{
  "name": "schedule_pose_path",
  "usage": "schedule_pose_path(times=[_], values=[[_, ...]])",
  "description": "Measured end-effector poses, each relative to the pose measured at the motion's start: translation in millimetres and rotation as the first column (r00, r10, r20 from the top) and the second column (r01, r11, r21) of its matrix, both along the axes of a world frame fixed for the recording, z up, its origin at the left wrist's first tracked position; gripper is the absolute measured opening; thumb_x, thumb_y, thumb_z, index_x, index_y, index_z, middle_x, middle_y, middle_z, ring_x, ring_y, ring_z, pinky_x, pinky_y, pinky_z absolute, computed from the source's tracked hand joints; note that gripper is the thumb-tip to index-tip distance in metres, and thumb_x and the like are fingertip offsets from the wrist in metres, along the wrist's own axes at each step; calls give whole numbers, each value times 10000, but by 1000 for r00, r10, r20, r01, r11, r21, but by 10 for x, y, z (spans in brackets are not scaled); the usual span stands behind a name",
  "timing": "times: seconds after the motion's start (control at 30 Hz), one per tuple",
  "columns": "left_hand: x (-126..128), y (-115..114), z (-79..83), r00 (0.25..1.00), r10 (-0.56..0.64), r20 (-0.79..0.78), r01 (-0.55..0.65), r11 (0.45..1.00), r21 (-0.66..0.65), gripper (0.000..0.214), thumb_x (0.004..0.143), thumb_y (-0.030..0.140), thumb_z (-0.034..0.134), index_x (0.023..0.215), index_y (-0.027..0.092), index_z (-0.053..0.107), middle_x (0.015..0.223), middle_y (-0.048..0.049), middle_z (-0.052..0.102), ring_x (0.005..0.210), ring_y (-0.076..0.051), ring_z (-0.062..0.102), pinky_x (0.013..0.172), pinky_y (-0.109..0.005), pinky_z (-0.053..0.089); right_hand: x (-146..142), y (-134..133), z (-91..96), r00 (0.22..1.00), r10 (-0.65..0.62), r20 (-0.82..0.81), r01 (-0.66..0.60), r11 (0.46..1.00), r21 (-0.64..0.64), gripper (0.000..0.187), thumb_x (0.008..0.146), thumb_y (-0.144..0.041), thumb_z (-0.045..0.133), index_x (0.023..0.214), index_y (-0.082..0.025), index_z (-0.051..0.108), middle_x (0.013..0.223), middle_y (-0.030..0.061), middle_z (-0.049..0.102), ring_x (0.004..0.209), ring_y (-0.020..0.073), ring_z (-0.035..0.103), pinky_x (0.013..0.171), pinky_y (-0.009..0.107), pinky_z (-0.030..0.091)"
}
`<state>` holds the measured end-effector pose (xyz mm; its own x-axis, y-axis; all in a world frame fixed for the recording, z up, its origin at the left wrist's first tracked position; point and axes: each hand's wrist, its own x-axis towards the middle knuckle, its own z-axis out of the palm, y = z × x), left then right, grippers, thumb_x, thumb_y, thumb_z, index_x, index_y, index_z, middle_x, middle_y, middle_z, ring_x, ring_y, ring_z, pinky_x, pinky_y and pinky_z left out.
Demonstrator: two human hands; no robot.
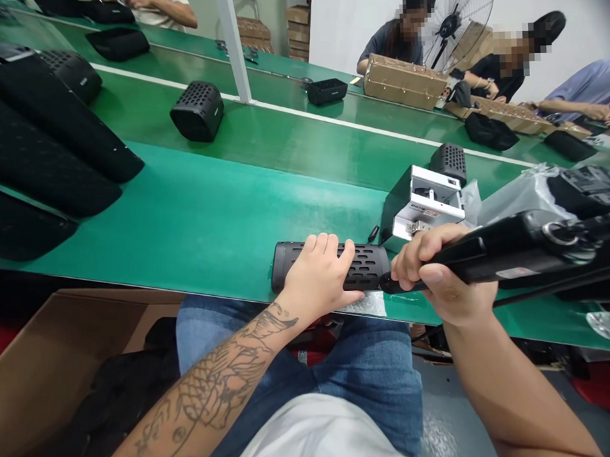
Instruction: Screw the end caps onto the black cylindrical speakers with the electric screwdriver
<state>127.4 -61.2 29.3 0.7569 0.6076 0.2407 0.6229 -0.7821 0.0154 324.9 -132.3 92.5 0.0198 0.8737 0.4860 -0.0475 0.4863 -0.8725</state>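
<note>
My left hand (317, 278) grips a black cylindrical speaker (331, 267) with a slotted grille, which lies lengthwise along the near edge of a green conveyor belt (199, 219). My fingers (326, 251) curve over its top, and my thumb (350, 295) runs along its near side, pressing it down. My right hand (444, 273) is clenched around a black power tool (516, 254), whose dark tip sits just beside the speaker's right end; I cannot tell whether they touch. A silver mat (362, 305) lies under the speaker's near edge, by the belt's rim. Just beyond my right hand, a black-and-white metal fixture (419, 204) stands on the belt, with a dotted black speaker (447, 163) behind it. A clear plastic bag (524, 194) lies to the right. Long black speakers (41, 131) are stacked at the left, and another dotted speaker (197, 111) sits on the far side of the belt beyond a white strip. My jeans (300, 362) show below the belt, with a cardboard box (55, 377) to the near left. Farther off, co-workers (499, 68) sit at a parallel belt with brown trays (404, 82), near a standing fan (452, 23).
</note>
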Motion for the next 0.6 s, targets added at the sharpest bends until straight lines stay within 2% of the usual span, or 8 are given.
schedule_pose_path(times=[0.13,0.23,0.33,0.37,0.4,0.5,0.53,0.6], values=[[2,-5,4,1000,0,-2,0,1000,-1,1000,818,784,801,1490,70,606,1263,-236,663,1184,-414,575,1055,-503,375,8,-22,-37,1000,-13,28,13,1000,0,191,902,-262,866,977,-218,695,737,-4,679,560,179,657,578,377,597],[-3,-10,3,1000,-11,-14,11,1000,2,1012,833,777,793,1514,55,591,1275,-244,669,1193,-418,573,1053,-508,377,24,-42,53,998,-51,45,51,999,6,183,896,-277,872,966,-211,716,737,6,694,548,189,666,583,400,619],[14,-32,-6,1000,-16,-21,16,1000,3,1013,854,769,777,1531,44,573,1287,-248,671,1189,-419,574,1045,-522,383,135,19,228,987,-160,-16,161,976,149,192,875,-303,884,935,-193,739,662,-5,676,474,191,638,508,389,603],[31,-46,-9,1000,-17,-21,17,1000,4,1010,862,765,772,1535,39,568,1293,-250,670,1188,-419,574,1045,-527,385,206,67,275,963,-265,-42,267,938,222,202,862,-303,890,909,-184,734,643,-10,666,452,188,623,483,379,590],[52,-65,-11,1000,-20,-21,20,1000,4,1007,870,762,767,1537,36,565,1299,-252,668,1189,-420,575,1046,-530,385,291,126,305,918,-390,-69,393,873,288,218,850,-305,895,881,-178,721,631,-16,655,440,183,613,466,364,577],[133,-136,-8,999,-30,-13,30,1000,-7,1009,880,765,757,1539,27,563,1306,-253,669,1201,-420,577,1063,-529,383,586,326,270,708,-701,-91,684,647,339,275,837,-329,891,798,-185,659,612,-30,630,458,170,619,493,326,568],[155,-159,-3,1000,-30,-7,30,999,-14,1012,882,771,752,1539,24,565,1312,-255,668,1214,-423,574,1075,-531,379,675,383,223,658,-749,-76,729,609,312,276,840,-335,880,793,-190,650,611,-28,635,475,170,630,521,323,576],[172,-189,14,999,-36,5,36,999,-40,1020,891,785,730,1548,23,562,1334,-260,662,1246,-429,567,1102,-539,371,805,464,105,629,-776,-34,758,603,250,249,851,-333,851,798,-195,651,603,-17,647,501,185,653,558,333,588]])
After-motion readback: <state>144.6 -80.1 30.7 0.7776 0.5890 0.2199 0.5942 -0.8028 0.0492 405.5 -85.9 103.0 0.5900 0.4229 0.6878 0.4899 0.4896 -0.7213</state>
